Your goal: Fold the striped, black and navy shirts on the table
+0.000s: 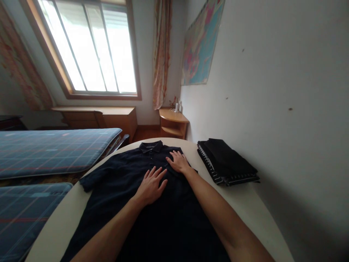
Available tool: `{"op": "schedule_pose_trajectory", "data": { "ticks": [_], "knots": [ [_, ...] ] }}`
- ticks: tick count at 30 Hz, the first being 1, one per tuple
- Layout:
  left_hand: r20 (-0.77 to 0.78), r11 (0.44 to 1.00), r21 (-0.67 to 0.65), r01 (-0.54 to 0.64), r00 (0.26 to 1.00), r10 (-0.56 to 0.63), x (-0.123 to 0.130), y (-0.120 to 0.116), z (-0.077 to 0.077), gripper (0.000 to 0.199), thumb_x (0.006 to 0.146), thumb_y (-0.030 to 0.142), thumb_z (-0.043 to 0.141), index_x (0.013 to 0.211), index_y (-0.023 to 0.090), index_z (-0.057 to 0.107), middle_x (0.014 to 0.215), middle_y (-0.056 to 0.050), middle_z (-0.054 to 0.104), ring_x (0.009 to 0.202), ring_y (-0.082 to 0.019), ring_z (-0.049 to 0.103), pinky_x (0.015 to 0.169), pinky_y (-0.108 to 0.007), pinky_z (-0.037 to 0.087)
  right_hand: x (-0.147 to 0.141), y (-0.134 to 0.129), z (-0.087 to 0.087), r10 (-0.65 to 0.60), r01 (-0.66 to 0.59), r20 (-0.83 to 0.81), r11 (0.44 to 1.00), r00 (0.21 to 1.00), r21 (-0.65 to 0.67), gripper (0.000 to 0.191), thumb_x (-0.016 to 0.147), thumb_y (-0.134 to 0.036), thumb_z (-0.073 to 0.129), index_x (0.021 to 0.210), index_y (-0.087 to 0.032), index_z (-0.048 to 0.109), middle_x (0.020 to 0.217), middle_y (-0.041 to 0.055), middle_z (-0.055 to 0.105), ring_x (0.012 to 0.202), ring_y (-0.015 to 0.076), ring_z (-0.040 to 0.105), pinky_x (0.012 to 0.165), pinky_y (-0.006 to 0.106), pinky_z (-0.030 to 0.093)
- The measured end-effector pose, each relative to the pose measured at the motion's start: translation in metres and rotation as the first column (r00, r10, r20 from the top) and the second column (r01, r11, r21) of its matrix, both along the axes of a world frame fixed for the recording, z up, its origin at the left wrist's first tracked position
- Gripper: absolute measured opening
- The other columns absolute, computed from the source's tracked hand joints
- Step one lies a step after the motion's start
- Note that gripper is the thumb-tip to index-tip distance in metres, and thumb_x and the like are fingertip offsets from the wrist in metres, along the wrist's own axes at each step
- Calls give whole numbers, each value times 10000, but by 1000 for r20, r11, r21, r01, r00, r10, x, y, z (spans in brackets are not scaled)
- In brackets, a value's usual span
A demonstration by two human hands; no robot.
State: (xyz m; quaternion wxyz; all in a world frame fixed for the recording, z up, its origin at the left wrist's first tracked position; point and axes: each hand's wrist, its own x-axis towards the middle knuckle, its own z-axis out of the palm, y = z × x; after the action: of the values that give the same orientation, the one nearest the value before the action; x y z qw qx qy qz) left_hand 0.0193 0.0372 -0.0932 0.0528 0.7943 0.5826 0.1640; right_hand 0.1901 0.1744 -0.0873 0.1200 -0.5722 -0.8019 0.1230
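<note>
Atop the pale table, found dark polo shirt spread out; noted left hand and right hand palm-down over it, unclenched, gripping nothing; judged as smoothing; likely needing light strokes toward table edge next.

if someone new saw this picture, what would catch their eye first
Probably the glaring window at upper left, the brightest thing in view. Next comes the dark collared shirt spread over the pale table in the lower middle, with the left hand and right hand laid on its upper part. The colourful map on the right-hand wall also stands out.
</note>
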Motion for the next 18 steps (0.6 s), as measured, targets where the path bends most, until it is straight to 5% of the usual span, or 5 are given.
{"op": "schedule_pose_trajectory", "data": {
  "ticks": [4,9,13,18],
  "knots": [
    [24,1000,-1,-22,999,22,-1,3,-6,563,999,448,337,1518,234,371,1557,-32,408,1484,-253,262,1214,-475,209,4,-17,4,41,-38,-49,998,998,56,855,898,-738,354,1540,-174,312,1621,109,262,1489,278,226,1196,446,165],
    [22,995,4,-99,995,99,-1,6,-9,603,964,341,367,1519,109,333,1563,-100,388,1496,-232,226,1217,-411,213,3,-45,-2,140,-140,49,990,989,-11,957,876,-759,352,1572,-118,209,1646,124,144,1518,298,105,1213,501,71],
    [-27,997,-6,-76,997,76,-1,4,-8,631,959,388,404,1554,213,290,1597,-57,328,1504,-280,183,1204,-472,218,6,-54,-3,169,-169,14,986,985,-8,802,968,-644,234,1552,-96,276,1631,120,215,1515,266,139,1218,462,90],
    [-68,1000,-6,25,997,-26,-1,1,-5,650,963,429,412,1574,340,208,1638,35,198,1515,-307,98,1207,-523,166,22,-55,11,47,-43,-28,991,999,130,493,1008,-379,305,1350,-143,572,1460,118,520,1349,227,450,1137,347,296]
  ]
}}
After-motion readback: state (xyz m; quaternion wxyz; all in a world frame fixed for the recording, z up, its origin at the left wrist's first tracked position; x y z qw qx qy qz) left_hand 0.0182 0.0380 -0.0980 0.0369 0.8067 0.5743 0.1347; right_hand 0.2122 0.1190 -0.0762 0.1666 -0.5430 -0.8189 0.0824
